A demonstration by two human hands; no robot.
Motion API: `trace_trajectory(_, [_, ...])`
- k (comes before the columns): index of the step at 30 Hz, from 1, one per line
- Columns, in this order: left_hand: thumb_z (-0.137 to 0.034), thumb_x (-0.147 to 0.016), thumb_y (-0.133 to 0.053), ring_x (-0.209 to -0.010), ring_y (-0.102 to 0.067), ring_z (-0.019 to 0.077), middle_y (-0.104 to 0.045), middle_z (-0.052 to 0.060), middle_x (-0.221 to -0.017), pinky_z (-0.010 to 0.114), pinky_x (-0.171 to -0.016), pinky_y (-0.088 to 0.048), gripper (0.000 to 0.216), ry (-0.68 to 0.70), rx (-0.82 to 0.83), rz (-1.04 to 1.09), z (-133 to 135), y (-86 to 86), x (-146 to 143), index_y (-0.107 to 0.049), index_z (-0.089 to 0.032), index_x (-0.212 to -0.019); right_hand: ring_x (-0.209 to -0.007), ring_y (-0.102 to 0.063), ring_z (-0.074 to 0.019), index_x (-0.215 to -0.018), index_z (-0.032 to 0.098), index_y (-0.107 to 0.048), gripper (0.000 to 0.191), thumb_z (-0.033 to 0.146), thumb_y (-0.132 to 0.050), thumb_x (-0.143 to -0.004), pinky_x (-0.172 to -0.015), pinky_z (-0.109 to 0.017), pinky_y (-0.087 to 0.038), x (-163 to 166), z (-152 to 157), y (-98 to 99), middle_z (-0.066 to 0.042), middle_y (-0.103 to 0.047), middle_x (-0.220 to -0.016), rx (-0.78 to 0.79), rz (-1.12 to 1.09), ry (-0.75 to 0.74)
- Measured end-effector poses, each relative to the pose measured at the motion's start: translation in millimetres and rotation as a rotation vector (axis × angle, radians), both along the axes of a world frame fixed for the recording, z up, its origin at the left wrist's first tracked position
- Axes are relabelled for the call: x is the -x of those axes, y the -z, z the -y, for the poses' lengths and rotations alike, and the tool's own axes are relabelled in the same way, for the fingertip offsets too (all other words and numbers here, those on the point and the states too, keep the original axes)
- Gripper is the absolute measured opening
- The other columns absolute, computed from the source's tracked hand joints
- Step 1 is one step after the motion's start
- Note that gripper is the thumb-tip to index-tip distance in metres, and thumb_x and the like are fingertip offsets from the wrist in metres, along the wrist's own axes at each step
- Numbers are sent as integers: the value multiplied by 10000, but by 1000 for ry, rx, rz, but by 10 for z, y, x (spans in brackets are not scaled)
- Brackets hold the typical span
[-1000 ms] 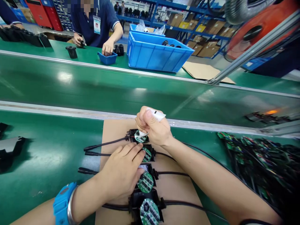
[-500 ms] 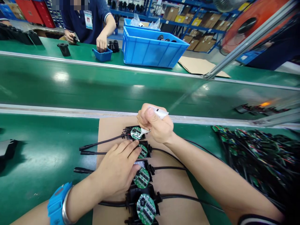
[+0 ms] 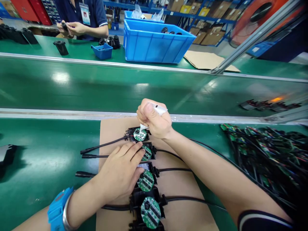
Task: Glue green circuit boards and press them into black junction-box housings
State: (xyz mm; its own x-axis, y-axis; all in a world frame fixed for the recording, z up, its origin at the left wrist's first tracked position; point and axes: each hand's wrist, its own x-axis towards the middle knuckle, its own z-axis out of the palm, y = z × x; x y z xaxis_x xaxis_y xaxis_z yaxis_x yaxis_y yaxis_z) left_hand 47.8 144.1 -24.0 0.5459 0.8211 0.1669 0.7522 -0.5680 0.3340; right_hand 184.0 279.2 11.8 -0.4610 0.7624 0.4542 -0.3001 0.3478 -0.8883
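Observation:
Several black housings with round green circuit boards and black cables lie in a row on a brown cardboard sheet. My right hand is closed round a small white tube, its tip touching the farthest board. My left hand lies flat with fingers stretched out, pressing on the housings beside the second board. Two more boards, one by my thumb and one nearest me, sit below.
A pile of green boards with black cables lies at the right. Beyond the green conveyor belt, a person across handles a black part near a small blue bin and a large blue crate. A black part sits at the left edge.
My right hand has shifted the tube's tip slightly over the farthest board. The person across withdrew a hand from the small blue bin and now holds a part with both hands.

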Motion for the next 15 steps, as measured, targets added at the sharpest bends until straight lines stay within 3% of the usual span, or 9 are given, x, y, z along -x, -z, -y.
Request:
trace_trajectory(5, [-263, -956, -428, -1052, -547, 258, -579, 101, -1329, 385, -867, -454, 376, 44, -184, -26, 199, -75, -49, -556, -101, -1270, -440, -365, -79, -615, 198, -434, 453, 535, -547, -896, -434, -228, -347, -154, 159, -197, 57, -370, -512, 135, -42, -46])
trace_trajectory(9, [-251, -912, -472, -903, -563, 230, -592, 118, -1312, 344, -753, -447, 429, 91, -231, -101, 346, -84, -102, -546, -71, -1295, -373, -214, -50, -591, 195, -375, 487, 536, -556, -888, -354, -185, -215, -126, 388, -220, 87, -259, -475, 333, -150, -121])
trace_trajectory(15, [-251, -903, -469, -935, -568, 237, -580, 119, -1333, 345, -767, -441, 452, 89, -204, -134, 353, -71, -104, -535, -81, -1317, -387, -184, -41, -587, 187, -357, 484, 498, -572, -889, -358, -181, -158, 16, 492, -46, 88, -246, -488, 377, -188, -144])
